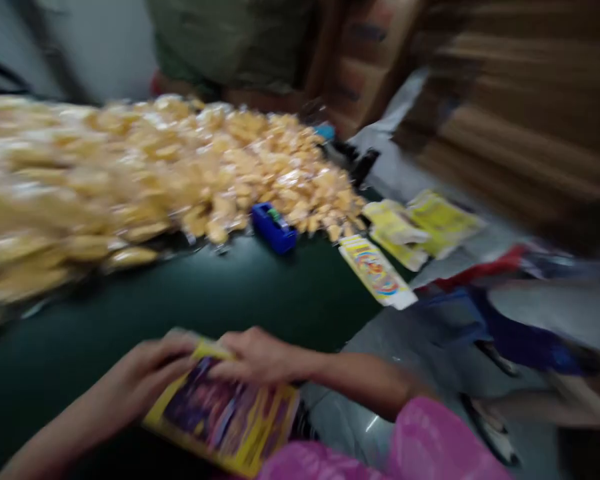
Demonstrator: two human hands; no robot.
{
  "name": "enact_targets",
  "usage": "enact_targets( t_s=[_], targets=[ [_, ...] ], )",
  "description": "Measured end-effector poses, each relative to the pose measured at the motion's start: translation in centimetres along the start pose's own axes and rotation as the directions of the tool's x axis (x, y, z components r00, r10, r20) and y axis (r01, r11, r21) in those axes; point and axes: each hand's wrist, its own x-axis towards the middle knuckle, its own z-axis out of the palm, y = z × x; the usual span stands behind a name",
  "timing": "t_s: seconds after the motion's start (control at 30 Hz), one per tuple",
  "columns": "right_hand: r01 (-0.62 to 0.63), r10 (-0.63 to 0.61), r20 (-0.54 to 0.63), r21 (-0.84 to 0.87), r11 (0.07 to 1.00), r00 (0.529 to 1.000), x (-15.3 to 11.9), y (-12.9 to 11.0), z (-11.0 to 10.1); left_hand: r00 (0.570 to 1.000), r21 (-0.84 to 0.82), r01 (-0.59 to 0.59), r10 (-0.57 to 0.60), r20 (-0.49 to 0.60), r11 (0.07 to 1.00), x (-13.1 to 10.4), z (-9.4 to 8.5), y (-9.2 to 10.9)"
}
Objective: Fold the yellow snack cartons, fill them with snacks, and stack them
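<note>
A yellow printed box [220, 407] with a dark, colourful picture on its front lies tilted close to my body, blurred by motion. My left hand [155, 370] grips its upper left corner, with the fingers bent over the edge. At the upper right part of the same box, my right hand [253, 357] has its fingers closed on the edge. The two hands are close together but apart. Beyond them on the dark green table [200, 287] stands a blue tape dispenser [273, 228].
A wide heap of yellow pieces in clear wrappers [145, 167] covers the table's far side. A flat printed carton [377, 270] overhangs the right edge, near yellow packets [430, 223]. Stacked cardboard [520, 113] stands at right. A person [235, 40] is behind the heap; another person's legs show at right.
</note>
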Motion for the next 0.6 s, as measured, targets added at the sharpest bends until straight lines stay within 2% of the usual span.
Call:
enact_targets(
  t_s=[0.03, 0.07, 0.1, 0.13, 0.17, 0.2, 0.27, 0.3, 0.33, 0.37, 0.43, 0.47, 0.6],
  targets=[
    [-0.016, 0.021, -0.072, 0.062, 0.998, 0.997, -0.2, 0.3, 0.1, 0.997, 0.025, 0.044, -0.046, 0.064, 0.999, -0.7, -1.0, -0.2],
    [-0.032, 0.051, -0.155, 0.127, 0.991, 0.987, -0.2, 0.6, 0.1, 0.996, 0.069, 0.057, -0.061, 0.058, 0.996, -1.4, -2.1, -0.2],
    [-0.028, 0.071, -0.235, 0.181, 0.983, 0.969, -0.1, 0.8, 0.0, 0.98, 0.111, 0.084, -0.062, -0.192, 0.99, -2.0, -3.0, -0.2],
    [-0.014, 0.089, -0.297, 0.248, 0.969, 0.951, 0.2, 1.0, 0.1, 0.927, 0.082, 0.128, -0.09, -0.365, 0.988, -2.6, -3.8, -0.2],
    [0.007, 0.104, -0.324, 0.324, 0.946, 0.94, 0.4, 1.0, 0.3, 0.887, -0.003, 0.158, -0.143, -0.439, 0.987, -3.2, -4.3, -0.2],
    [0.027, 0.116, -0.331, 0.399, 0.917, 0.936, 0.5, 1.0, 0.6, 0.868, -0.133, 0.187, -0.227, -0.442, 0.973, -3.8, -4.5, -0.2],
    [0.049, 0.14, -0.3, 0.545, 0.837, 0.943, 0.5, 0.7, 1.5, 0.9, -0.433, 0.278, -0.39, -0.194, 0.857, -4.8, -4.2, -0.7],
    [0.055, 0.155, -0.284, 0.613, 0.788, 0.946, 0.5, 0.5, 2.1, 0.898, -0.537, 0.311, -0.428, -0.104, 0.784, -5.2, -3.7, -1.2],
    [0.063, 0.17, -0.276, 0.672, 0.738, 0.946, 0.4, 0.4, 2.6, 0.888, -0.618, 0.31, -0.452, -0.082, 0.722, -5.6, -3.3, -1.6],
    [0.079, 0.184, -0.281, 0.719, 0.69, 0.942, 0.4, 0.3, 3.2, 0.874, -0.677, 0.285, -0.474, -0.108, 0.678, -5.9, -2.8, -2.0],
    [0.121, 0.201, -0.307, 0.774, 0.621, 0.93, 0.3, 0.2, 4.2, 0.847, -0.749, 0.223, -0.504, -0.168, 0.625, -6.3, -1.9, -2.4],
    [0.137, 0.203, -0.32, 0.782, 0.608, 0.925, 0.3, 0.2, 4.6, 0.847, -0.764, 0.227, -0.51, -0.151, 0.604, -6.5, -1.5, -2.5],
    [0.144, 0.204, -0.333, 0.776, 0.614, 0.921, 0.0, -0.1, 5.6, 0.877, -0.742, 0.36, -0.476, 0.063, 0.565, -6.8, -0.3, -2.5]
  ],
)
